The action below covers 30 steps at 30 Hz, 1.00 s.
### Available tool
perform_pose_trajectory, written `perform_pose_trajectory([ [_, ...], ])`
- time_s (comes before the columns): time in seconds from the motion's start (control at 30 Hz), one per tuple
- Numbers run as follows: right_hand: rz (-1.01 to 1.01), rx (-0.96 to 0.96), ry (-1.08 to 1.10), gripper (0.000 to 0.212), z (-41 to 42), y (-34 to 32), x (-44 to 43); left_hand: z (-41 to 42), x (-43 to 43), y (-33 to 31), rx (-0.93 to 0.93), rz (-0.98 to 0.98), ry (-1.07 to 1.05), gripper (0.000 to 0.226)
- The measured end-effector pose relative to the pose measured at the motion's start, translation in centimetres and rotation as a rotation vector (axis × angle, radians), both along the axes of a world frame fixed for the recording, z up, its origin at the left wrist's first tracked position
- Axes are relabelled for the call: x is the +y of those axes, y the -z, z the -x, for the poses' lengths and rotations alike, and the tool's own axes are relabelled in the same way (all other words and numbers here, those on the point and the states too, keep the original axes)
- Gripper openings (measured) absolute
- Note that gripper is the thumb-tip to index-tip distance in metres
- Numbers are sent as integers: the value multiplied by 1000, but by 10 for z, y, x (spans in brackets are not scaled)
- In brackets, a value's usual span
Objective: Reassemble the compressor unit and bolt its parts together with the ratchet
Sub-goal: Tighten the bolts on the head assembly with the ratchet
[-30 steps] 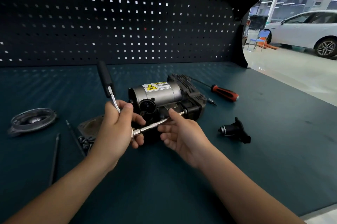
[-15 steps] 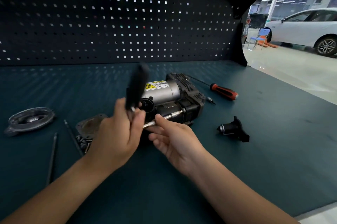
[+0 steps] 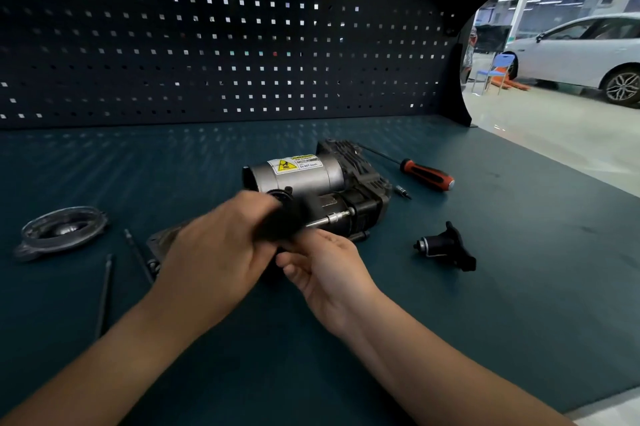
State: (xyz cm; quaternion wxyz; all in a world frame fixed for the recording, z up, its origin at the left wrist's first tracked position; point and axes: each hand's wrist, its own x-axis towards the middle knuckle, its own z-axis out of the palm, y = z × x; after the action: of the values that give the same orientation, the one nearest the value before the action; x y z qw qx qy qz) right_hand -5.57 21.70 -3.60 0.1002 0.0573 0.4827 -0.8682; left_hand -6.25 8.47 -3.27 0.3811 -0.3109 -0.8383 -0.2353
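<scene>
The compressor unit (image 3: 301,174) lies about the middle of the desk (image 3: 485,304). The left hand (image 3: 221,245) is clenched round the dark handle of the ratchet (image 3: 280,221) (blurred here), whose socket (image 3: 337,216) meets the unit's near side. The right hand (image 3: 325,269) lies just under its shaft; whether the fingers pinch it, I cannot tell. I judge short strokes best, with the shaft held straight.

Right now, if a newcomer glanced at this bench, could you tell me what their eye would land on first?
Probably the hands at centre: the left hand grips a motion-blurred ratchet, the right hand cupped just under its extension bar, against the silver compressor unit with its yellow warning label. Next, the red-handled screwdriver behind the unit to the right, and the white car beyond the bench.
</scene>
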Motion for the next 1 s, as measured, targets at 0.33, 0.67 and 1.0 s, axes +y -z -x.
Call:
perform_pose_trajectory([
  [0.33, -39, -83, 46, 25, 5, -4, 21, -8, 5, -1, -32, -12, -61, 62],
  [0.67, -552, 46, 32, 44, 12, -5, 36, -5, 7, 5, -245, -323, 46, 26],
  [1.0, -1752, 805, 506, 14, 22, 3, 66, 15, -3, -1, -523, -872, 35, 22],
])
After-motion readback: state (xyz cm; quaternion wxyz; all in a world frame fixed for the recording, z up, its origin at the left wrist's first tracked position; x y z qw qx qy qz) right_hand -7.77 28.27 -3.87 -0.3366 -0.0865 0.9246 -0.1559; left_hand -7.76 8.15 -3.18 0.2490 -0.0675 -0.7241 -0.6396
